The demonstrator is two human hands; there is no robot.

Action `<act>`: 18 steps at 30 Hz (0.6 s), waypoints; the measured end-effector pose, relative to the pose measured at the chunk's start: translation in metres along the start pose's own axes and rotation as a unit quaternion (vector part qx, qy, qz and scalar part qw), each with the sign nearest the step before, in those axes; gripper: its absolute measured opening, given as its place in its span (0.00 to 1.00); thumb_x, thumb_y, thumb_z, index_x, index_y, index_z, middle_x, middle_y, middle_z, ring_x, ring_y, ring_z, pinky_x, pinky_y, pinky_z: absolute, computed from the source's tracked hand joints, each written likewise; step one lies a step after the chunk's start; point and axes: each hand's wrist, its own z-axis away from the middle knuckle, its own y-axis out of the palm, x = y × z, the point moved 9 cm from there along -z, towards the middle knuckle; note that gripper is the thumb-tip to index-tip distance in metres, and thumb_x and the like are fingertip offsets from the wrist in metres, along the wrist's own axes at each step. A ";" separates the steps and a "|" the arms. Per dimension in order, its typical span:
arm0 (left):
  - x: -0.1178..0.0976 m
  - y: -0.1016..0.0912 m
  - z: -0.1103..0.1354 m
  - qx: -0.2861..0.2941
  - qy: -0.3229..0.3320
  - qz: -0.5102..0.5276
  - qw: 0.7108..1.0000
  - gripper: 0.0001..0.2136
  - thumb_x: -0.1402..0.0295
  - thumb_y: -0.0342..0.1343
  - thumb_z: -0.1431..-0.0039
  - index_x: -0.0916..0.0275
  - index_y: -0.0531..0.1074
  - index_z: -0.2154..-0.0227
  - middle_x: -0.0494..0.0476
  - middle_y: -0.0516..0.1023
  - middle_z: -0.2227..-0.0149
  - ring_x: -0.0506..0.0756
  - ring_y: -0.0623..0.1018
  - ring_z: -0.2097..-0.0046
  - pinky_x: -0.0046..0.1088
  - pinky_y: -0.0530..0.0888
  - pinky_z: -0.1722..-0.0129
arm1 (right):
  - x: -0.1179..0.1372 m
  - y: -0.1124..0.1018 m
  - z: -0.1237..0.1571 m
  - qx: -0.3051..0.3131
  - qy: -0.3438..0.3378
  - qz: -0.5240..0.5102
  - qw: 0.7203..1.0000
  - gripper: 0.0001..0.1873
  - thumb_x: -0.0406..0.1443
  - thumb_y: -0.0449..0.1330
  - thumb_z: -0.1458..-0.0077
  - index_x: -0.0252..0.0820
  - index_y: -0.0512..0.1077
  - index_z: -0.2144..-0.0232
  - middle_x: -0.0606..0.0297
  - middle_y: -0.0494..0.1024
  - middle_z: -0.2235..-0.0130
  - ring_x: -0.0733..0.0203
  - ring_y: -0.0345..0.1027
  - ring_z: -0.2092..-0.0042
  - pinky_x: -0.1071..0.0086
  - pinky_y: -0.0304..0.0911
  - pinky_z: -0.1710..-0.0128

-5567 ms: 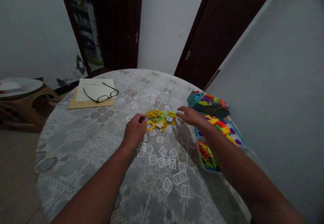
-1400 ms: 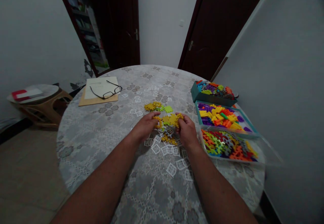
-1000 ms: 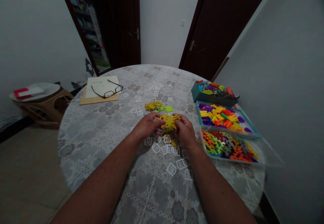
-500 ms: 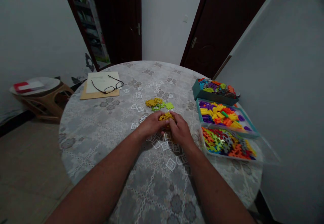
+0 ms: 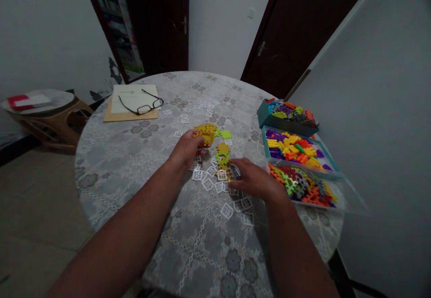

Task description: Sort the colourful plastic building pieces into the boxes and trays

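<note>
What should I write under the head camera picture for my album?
Left hand on yellow pieces, right hand by white squares, on a round table beside trays of colourful pieces.
</note>
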 end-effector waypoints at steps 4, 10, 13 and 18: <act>0.003 0.004 0.001 0.026 -0.021 0.046 0.998 0.20 0.73 0.63 0.53 0.58 0.71 0.55 0.60 0.83 0.53 0.53 0.81 0.67 0.24 0.68 0.78 | 0.003 0.000 -0.008 -0.017 0.006 -0.013 1.000 0.32 0.32 0.75 0.51 0.53 0.81 0.43 0.56 0.83 0.46 0.46 0.77 0.48 0.59 0.69 0.46; 0.006 0.007 0.004 0.040 -0.050 0.062 0.996 0.18 0.72 0.64 0.53 0.58 0.70 0.58 0.57 0.81 0.58 0.54 0.82 0.67 0.24 0.69 0.79 | -0.014 -0.015 -0.022 -0.086 0.055 -0.185 0.977 0.19 0.33 0.62 0.45 0.49 0.84 0.52 0.66 0.85 0.64 0.54 0.77 0.63 0.65 0.69 0.62; 0.008 0.010 0.005 0.044 -0.050 0.046 0.997 0.18 0.71 0.65 0.53 0.58 0.70 0.58 0.56 0.81 0.59 0.54 0.82 0.67 0.23 0.69 0.79 | -0.026 -0.023 -0.023 -0.144 0.092 -0.213 0.962 0.12 0.36 0.60 0.44 0.46 0.83 0.60 0.69 0.80 0.74 0.58 0.73 0.71 0.69 0.62 0.71; 0.011 0.013 0.007 0.047 -0.040 0.003 0.998 0.18 0.71 0.66 0.52 0.57 0.72 0.56 0.56 0.83 0.58 0.54 0.82 0.66 0.23 0.69 0.78 | -0.039 -0.015 -0.028 -0.164 0.138 -0.295 0.931 0.18 0.43 0.65 0.43 0.43 0.80 0.53 0.68 0.81 0.73 0.57 0.76 0.74 0.68 0.68 0.74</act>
